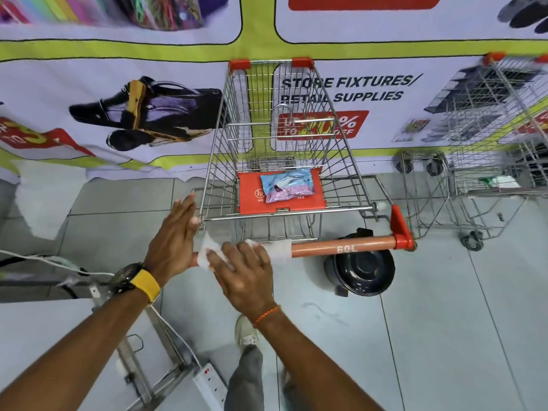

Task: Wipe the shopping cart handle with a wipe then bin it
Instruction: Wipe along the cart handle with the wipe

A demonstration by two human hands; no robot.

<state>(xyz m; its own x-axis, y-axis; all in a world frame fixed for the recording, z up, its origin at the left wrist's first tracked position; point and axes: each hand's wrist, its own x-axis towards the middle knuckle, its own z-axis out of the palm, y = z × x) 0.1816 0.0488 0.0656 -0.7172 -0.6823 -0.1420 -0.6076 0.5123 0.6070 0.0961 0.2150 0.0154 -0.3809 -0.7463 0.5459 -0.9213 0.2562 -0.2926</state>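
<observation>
A wire shopping cart [275, 137] stands in front of me with an orange handle [341, 247] across its near end. A white wipe [280, 251] is wrapped over the left half of that handle. My right hand [246, 271] presses down on the wipe with fingers curled over the bar. My left hand [175, 241] rests at the handle's left end, fingers straight and spread, touching the wipe's left edge. A blue and pink pack of wipes [287, 185] lies on the cart's red child seat flap [249, 200].
A black round pedal bin [360, 269] with its lid closed stands on the tiled floor under the handle's right part. A second wire cart [486, 143] stands to the right. A printed banner wall [118, 99] is behind. A metal frame and a power strip [209, 384] lie at lower left.
</observation>
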